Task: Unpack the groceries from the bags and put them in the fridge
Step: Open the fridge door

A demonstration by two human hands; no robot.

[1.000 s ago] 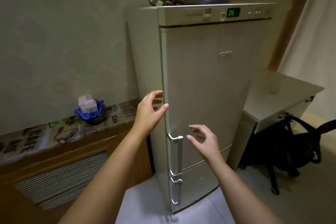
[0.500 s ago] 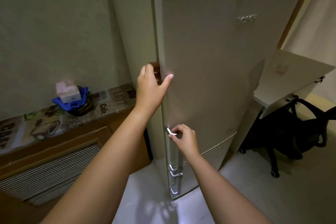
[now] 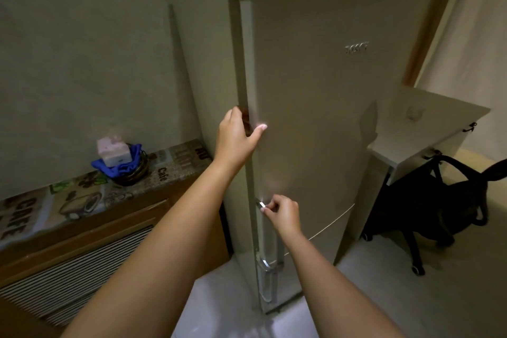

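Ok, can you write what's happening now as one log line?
step: opening fridge door | left hand: door edge | right hand: on handle | door: shut

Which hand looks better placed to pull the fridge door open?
Right hand: its fingers already curl around the upper door handle. The left hand only grips the door's edge.

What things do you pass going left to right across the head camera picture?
Radiator cover → basket with pink box → left hand → handle → right hand → fridge door → white table → black chair.
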